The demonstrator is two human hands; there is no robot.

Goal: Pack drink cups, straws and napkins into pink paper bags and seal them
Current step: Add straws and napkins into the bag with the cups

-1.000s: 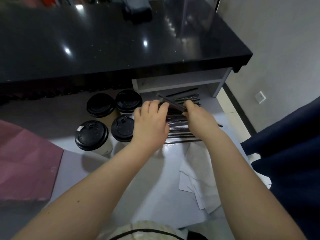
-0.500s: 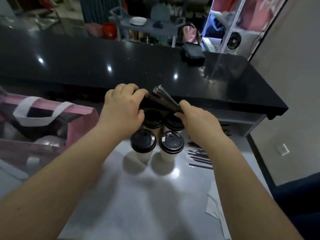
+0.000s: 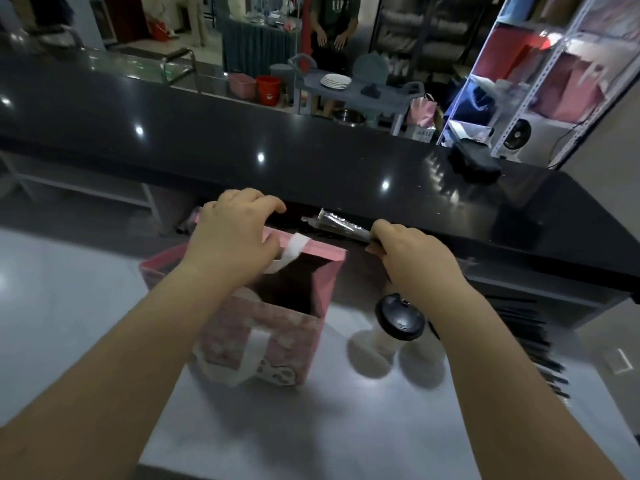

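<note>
Head view: no writing can be read. The print low on the front of the pink bag [image 3: 277,341] is blurred, and the lettering on a box [image 3: 424,134] behind the black counter [image 3: 311,157] is too small to make out.

The right hand [image 3: 412,261] is closed round a bundle of wrapped straws [image 3: 341,226]. Their long axis runs from the fist to the left and slightly up. The free end points left, just beyond the bag's far right corner.

The left hand [image 3: 235,237] lies over the bag's far rim with fingers curved, and a white handle [image 3: 294,249] shows from under the palm. I cannot tell whether it grips the rim.

The bag stands upright and open on the white bench [image 3: 311,427]. To its right a cup [image 3: 400,318] with a black lid stands upright, partly under the right forearm. Loose straws [image 3: 530,327] lie at the bench's right edge.
</note>
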